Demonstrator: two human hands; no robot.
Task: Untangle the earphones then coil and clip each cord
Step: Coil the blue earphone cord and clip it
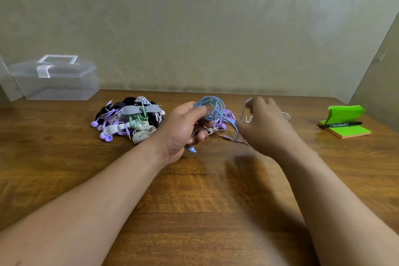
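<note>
Left hand (185,129) curls round a loose bundle of blue earphone cord (212,107), held just above the table (194,190) between both hands; right hand (266,123) is blurred, fingers bent near a pale strand (243,114), its grip impossible to tell. Best to draw 1 strand out slowly, with the bundle slack. The cord looks thin, looped, snarled with purple cord (229,114)

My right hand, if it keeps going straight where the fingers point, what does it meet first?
Probably nothing before the wall: the right hand points away over a bare stretch of table. The hand is blurred, so depth is uncertain.
</note>
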